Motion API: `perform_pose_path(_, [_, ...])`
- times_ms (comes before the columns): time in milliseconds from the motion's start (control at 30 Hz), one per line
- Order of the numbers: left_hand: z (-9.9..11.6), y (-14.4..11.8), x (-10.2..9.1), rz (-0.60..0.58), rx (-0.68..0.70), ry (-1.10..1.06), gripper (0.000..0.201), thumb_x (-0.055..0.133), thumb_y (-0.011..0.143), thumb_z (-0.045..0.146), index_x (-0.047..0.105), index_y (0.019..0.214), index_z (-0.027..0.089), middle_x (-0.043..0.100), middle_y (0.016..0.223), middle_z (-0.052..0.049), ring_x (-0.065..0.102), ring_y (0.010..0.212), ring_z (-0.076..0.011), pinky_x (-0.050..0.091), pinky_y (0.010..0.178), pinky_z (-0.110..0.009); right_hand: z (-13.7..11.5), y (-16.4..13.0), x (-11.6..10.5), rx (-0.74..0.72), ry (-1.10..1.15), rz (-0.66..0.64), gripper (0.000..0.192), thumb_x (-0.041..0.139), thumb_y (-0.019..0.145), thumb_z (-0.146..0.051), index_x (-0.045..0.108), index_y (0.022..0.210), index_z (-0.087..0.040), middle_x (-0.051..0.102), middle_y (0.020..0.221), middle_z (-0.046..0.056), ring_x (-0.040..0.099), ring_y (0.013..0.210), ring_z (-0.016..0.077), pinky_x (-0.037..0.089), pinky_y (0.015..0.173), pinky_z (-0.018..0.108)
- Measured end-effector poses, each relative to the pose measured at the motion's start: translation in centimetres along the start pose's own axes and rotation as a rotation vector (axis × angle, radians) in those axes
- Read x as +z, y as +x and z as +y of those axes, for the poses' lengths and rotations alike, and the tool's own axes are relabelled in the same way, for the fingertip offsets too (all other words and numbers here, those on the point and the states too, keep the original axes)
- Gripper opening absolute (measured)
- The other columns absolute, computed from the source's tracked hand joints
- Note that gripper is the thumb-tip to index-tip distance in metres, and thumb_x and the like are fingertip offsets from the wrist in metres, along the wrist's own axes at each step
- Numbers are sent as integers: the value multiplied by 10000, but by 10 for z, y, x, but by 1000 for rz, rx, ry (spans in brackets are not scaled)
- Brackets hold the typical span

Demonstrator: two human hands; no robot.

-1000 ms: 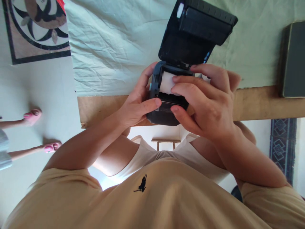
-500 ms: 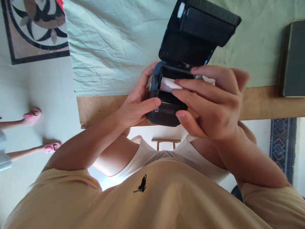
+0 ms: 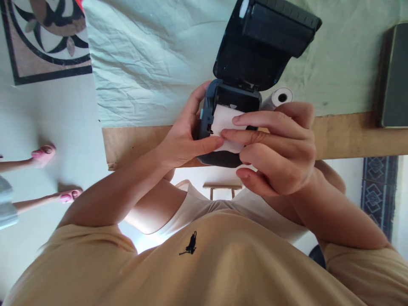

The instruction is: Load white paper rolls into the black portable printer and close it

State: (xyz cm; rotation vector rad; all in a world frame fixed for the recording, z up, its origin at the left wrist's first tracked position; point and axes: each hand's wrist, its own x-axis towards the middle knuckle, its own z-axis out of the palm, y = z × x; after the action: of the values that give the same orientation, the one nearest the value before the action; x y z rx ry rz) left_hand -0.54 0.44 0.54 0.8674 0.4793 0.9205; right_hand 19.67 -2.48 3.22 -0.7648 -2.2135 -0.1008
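Note:
A black portable thermal printer [image 3: 219, 159] has its lid [image 3: 251, 55] swung up and away from me. White paper [image 3: 225, 119] lies across its compartment and over the front edge. My left hand [image 3: 183, 136] is wrapped round the printer's left side, its thumb resting on the paper. My right hand [image 3: 280, 146] is over the printer's right side, index and middle fingers stretched flat on the paper and the other fingers bent. Just behind my right hand lies a white paper roll [image 3: 282, 97], partly hidden by it. The inside of the compartment is mostly covered.
A pale green cloth [image 3: 153, 63] covers the table, whose wooden edge [image 3: 137, 142] runs in front of me. A dark box-like object [image 3: 395, 76] is at the right. Another person's feet in pink slippers [image 3: 68, 196] are on the floor at left. A small wooden stool [image 3: 222, 187] shows below.
The paper, earlier a folded bit at my right fingertips, now lies flat over the compartment and front edge. My right hand moved slightly down and left, uncovering the roll; my left thumb now presses the paper.

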Motion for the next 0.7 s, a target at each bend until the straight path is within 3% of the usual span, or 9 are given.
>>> perform_pose_path(167, [0, -1, -3, 54, -5, 191, 852, 775, 730, 147, 407, 1494, 228, 633, 1352, -65, 664, 1087, -187, 555, 905, -285, 14, -4, -3, 153, -30, 246, 158, 491, 915, -302, 561, 807, -209, 746, 905, -45, 707, 915, 149, 497, 804, 365])
perform_pose_path(233, [0, -2, -3, 78, 0, 223, 882, 766, 731, 163, 388, 1525, 237, 609, 1414, -69, 673, 1102, -194, 556, 935, -306, 23, -6, -4, 211, -101, 302, 153, 519, 885, -342, 592, 866, -209, 708, 1016, 2, 670, 963, 169, 519, 896, 384])
perform_pose_path(333, [2, -4, 0, 90, -7, 230, 934, 792, 675, 134, 416, 1515, 296, 528, 1530, -37, 614, 1274, -226, 518, 1068, -340, 32, -6, -3, 299, -29, 257, 315, 539, 878, -343, 557, 1167, -218, 593, 1236, 64, 577, 1291, 270, 470, 1104, 488])
perform_pose_path(400, [4, -5, 2, 104, -21, 230, 946, 799, 666, 128, 420, 1511, 320, 506, 1552, -19, 576, 1337, -237, 497, 1112, -356, 34, -5, 0, 328, 107, 222, 408, 519, 898, -313, 467, 1288, -207, 540, 1262, 101, 520, 1402, 321, 480, 1124, 536])
perform_pose_path(500, [8, -7, 4, 96, -59, 265, 938, 769, 703, 112, 389, 1526, 354, 503, 1556, 10, 624, 1258, -219, 530, 1065, -359, 35, -5, 3, 324, 185, 190, 396, 497, 927, -298, 435, 1307, -201, 508, 1287, 121, 506, 1436, 340, 501, 1123, 557])
perform_pose_path(567, [11, -7, 4, 99, -77, 298, 949, 745, 703, 80, 376, 1529, 367, 479, 1576, 31, 617, 1270, -218, 533, 1066, -360, 35, -7, 3, 317, 209, 185, 428, 516, 927, -292, 439, 1339, -207, 519, 1317, 113, 488, 1456, 329, 443, 1191, 566])
perform_pose_path(633, [11, -6, 4, 120, -89, 312, 936, 723, 714, 90, 364, 1533, 370, 480, 1576, 35, 594, 1312, -234, 527, 1093, -382, 34, -9, 2, 298, 224, 170, 532, 539, 918, -303, 406, 1426, -214, 519, 1402, 108, 452, 1486, 325, 349, 1260, 575])
perform_pose_path(700, [11, -5, 2, 131, -84, 319, 915, 725, 731, 139, 351, 1534, 369, 507, 1553, 21, 592, 1315, -250, 537, 1097, -411, 31, -11, 0, 302, 189, 115, 652, 541, 917, -353, 323, 1520, -232, 471, 1522, 103, 387, 1529, 346, 336, 1259, 583])
